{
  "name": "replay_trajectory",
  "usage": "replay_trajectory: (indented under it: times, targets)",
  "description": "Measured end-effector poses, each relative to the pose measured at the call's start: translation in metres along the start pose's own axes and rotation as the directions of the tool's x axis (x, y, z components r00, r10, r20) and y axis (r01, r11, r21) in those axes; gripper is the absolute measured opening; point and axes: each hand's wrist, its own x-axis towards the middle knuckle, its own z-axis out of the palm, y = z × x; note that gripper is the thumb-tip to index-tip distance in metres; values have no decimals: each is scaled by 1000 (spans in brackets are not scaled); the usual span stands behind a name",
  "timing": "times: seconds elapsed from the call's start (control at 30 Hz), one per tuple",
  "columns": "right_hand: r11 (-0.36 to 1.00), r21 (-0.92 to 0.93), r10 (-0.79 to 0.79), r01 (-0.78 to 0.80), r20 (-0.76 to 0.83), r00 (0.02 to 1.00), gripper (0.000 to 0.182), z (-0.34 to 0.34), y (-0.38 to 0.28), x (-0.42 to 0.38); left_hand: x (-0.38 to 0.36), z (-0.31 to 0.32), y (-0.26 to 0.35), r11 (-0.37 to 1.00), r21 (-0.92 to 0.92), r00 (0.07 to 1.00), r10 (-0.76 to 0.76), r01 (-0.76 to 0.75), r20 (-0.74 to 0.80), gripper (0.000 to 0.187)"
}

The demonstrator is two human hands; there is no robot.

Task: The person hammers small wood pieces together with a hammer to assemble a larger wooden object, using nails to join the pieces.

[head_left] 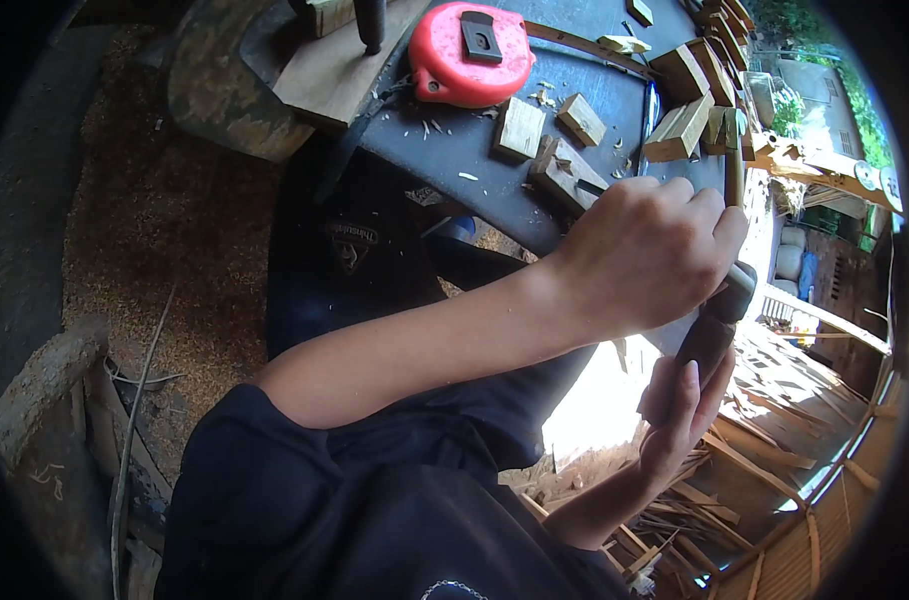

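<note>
Knuckles up, my left hand (pixel 654 250) is closed around a slim wooden handle (pixel 734 180) that shows above its fingers. Just below it, my right hand (pixel 682 395) grips a dark block-like piece (pixel 702 355), with the thumb lying along it. A rounded grey end (pixel 740 284) shows between the two hands, touching or very near the dark piece; how they join is hidden. A notched wooden block (pixel 564 172) lies on the dark bench (pixel 414 140) beside my left hand, near two small wooden blocks (pixel 519 127) (pixel 581 119).
A red case (pixel 471 55) with a black clip lies on the bench. Several wood blocks (pixel 679 128) line its far right side. A board (pixel 334 75) is at the upper left. Shavings (pixel 214 330) cover the ground; wood strips (pixel 754 390) are piled at the right.
</note>
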Motion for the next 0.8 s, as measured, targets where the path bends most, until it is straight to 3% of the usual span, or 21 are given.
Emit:
replay_trajectory:
  times: [0.3,0.37,0.43,0.5,0.6,0.67,0.73,0.8]
  targets:
    - [1000,20,5,-5,9,1000,61,-6,-2,-3,2,-1,-5,998,-58,999,-30,28,-29,35]
    - [958,-124,-279,259,-195,940,67,-16,21,4,5,-3,-7,995,-90,996,-48,42,-70,35]
    - [927,-131,-368,352,-134,920,70,-68,31,14,8,-1,-9,995,-82,993,-61,53,-98,36]
    - [915,7,-390,404,-249,887,68,-88,-12,9,8,-1,-9,994,-94,991,-71,60,-118,36]
    - [689,268,-568,673,-377,731,62,-101,-57,12,9,-4,-9,992,-117,988,-69,53,-138,36]
    - [569,458,-598,683,-339,726,57,-97,-48,16,8,-5,-10,994,-106,988,-53,38,-145,36]
    - [670,553,-413,495,-276,868,56,-37,-22,10,6,-1,-12,994,-111,989,-40,24,-145,36]
    - [884,318,-304,341,-161,939,57,-8,-8,5,9,0,-11,994,-108,989,-34,18,-142,36]
